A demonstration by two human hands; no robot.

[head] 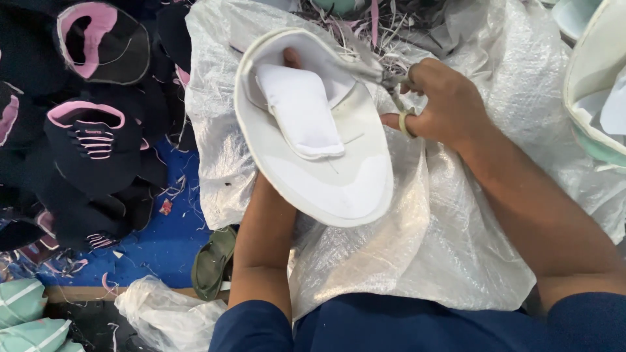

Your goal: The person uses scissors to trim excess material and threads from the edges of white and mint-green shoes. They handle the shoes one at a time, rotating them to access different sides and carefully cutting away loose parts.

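Observation:
A white shoe upper (326, 156) with a padded tongue lies flat-side up over a woven plastic sack (456, 215) on my lap. My left hand (292, 58) is under and inside the upper, holding it up; only a fingertip shows past the tongue. My right hand (433, 101) grips small scissors (394, 88) at the upper's top right edge, a finger through a pale loop handle. The blades touch a strip of the white material.
A pile of dark shoe uppers with pink lining (85, 130) lies at the left on a blue floor (163, 241). Trimmed scraps (385, 26) sit at the top. Mint-green uppers (26, 316) are at bottom left, and more pale uppers (593, 85) at right. A green sandal (212, 261) lies below.

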